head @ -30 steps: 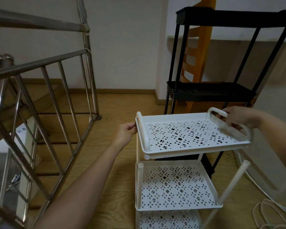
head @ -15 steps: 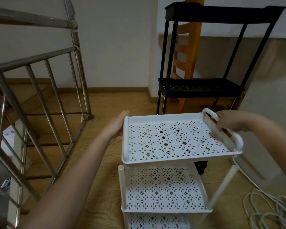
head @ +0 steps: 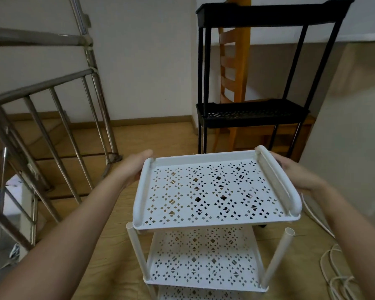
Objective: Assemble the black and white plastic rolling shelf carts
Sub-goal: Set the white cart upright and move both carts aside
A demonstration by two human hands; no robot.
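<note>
Wood floor [head: 78, 148] runs back to a railing [head: 59, 118] at the left and the black cart [head: 253, 113] at upper right. At centre we hold the white tray [head: 210, 191] by its ends, left hand [head: 139, 167] and right hand [head: 292, 173] each gripping a handle, just above the white cart [head: 204, 263] at lower centre. To seat it well, we should level the tray, line its corners over the poles [head: 136, 250] (the far ones are hidden), then press down evenly.
</note>
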